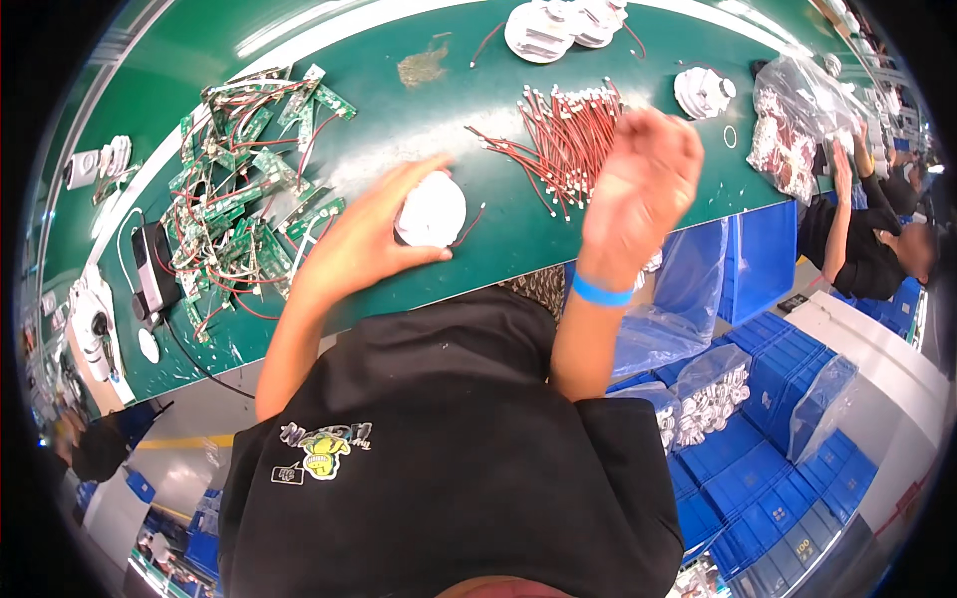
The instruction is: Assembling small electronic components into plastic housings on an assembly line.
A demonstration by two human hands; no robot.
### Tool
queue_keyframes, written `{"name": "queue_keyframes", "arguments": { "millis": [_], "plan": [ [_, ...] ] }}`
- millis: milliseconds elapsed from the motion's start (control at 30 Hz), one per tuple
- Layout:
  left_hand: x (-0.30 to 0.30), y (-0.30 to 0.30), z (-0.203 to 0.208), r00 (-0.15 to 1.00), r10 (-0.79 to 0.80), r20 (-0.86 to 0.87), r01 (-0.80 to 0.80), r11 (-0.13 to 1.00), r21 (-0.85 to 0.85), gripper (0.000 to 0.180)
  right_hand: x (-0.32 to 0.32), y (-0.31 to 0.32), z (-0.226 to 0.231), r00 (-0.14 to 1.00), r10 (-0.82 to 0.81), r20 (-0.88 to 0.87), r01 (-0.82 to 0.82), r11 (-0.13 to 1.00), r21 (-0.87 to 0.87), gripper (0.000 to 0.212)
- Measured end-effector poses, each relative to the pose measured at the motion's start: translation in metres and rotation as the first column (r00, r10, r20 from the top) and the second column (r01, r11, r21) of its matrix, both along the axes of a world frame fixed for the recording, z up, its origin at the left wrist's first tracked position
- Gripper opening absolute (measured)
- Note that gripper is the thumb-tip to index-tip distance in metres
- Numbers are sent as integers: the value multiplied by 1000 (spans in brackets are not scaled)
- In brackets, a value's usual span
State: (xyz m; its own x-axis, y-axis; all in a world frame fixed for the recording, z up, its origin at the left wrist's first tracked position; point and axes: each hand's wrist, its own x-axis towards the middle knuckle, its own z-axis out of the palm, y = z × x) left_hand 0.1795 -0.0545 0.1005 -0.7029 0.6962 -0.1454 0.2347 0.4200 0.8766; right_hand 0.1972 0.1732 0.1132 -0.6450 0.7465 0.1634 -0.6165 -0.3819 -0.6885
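Observation:
A round white plastic housing (pixel 434 211) stands on the green bench, and my left hand (pixel 374 234) is curved round its left side, thumb and fingers on its rim. A short dark red wire (pixel 471 225) sticks out from the housing's right side. My right hand (pixel 650 179), a blue band at its wrist, is held over the right edge of a bundle of red and black connector wires (pixel 568 145). Its fingers are loosely bent and the palm shows; I see nothing in it. Part of the bundle is hidden behind this hand.
Green circuit boards with wires (pixel 249 199) lie heaped at left, beside a black device (pixel 153 269). More white housings (pixel 563 30) stand at the far edge; another housing (pixel 703 93) is near a clear plastic bag (pixel 797 110). Blue crates (pixel 738 448) stand below right. A co-worker (pixel 867 239) sits at right.

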Motion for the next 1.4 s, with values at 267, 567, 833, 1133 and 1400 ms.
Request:
{"name": "queue_keyframes", "arguments": {
  "millis": [267,567,833,1133,1400],
  "plan": [
    [22,26,-20,850,342,-401,-392,919,-47,113,74,-39,-15,715,212,666,-462,858,223,19],
    [10,44,-25,923,372,-99,-359,925,128,97,65,-43,-54,754,204,624,-467,835,291,21],
    [14,48,-21,828,304,-472,-399,910,-115,83,52,-57,-55,762,197,617,-398,893,207,15],
    [16,46,-20,814,305,-494,-435,885,-169,73,46,-49,-59,739,426,522,-490,871,-17,15],
    [15,44,-23,826,356,-437,-451,882,-133,72,48,-72,-60,803,323,500,-353,935,-36,13]
  ]
}}
